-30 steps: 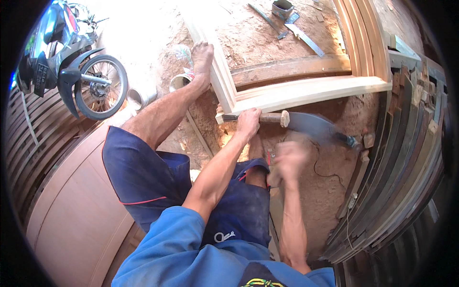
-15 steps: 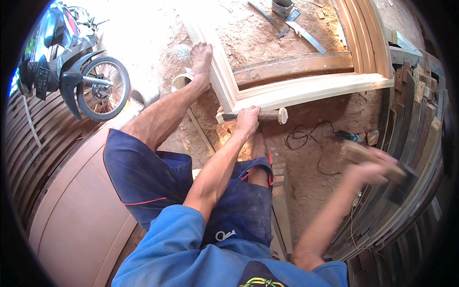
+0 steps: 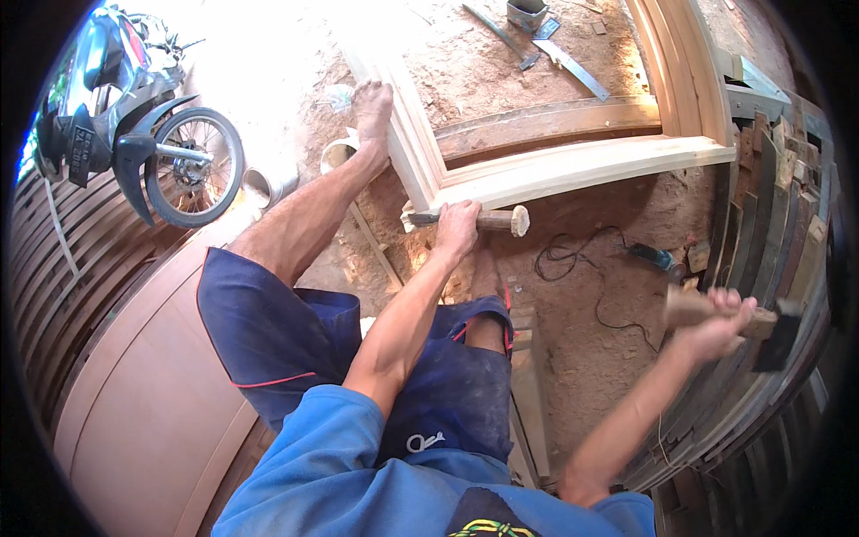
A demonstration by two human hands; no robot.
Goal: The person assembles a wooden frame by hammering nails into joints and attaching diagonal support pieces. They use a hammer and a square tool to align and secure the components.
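Observation:
My left hand is closed around a chisel with a thick wooden handle, its butt pale and frayed. The chisel lies sideways, its dark blade pointing left at the projecting end of a pale wooden frame, by the near left corner. Whether the cutting edge touches the wood I cannot tell. Out to the right, my right hand grips a hammer with a dark block head and a stout wooden handle, apart from the chisel and slightly blurred. My bare left foot presses against the frame's left side.
Stacked boards line the right side. A corded power tool lies on the dirt floor. Within the frame's opening are a second hammer, a try square and a small container. A motorcycle stands at upper left, above a panel.
My right hand has swung the hammer farther right, away from the chisel. My left hand and the chisel have shifted slightly left. The frame looks still.

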